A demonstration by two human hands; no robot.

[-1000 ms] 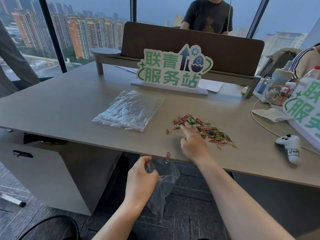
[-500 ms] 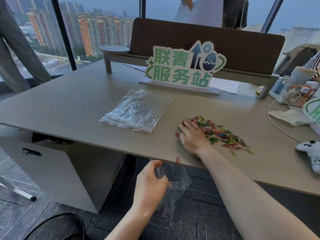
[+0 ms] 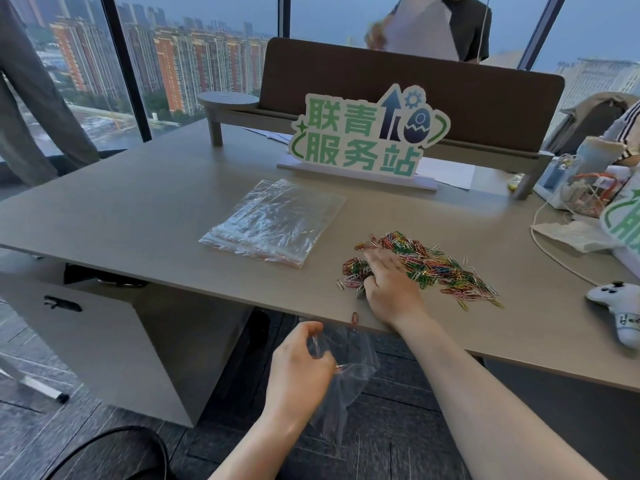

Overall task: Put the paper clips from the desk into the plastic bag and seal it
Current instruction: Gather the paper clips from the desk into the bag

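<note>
Left hand (image 3: 298, 372) pinching bag (image 3: 346, 379) by mouth, hanging it just under worktop (image 3: 138, 216) edge, likely so clips can be raked straight in. Right hand (image 3: 389, 289) resting curled on near end of clips (image 3: 426, 261), raking small clump toward edge; grip on any clip: cannot tell, fingers blurring. One red clip (image 3: 354, 317) sitting at edge above bag. Bag contents and mouth opening hard reading through clear film.

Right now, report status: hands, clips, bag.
Left hand holding open bag below desk edge. Right hand raking paper clips. One red clip at the edge.
</note>
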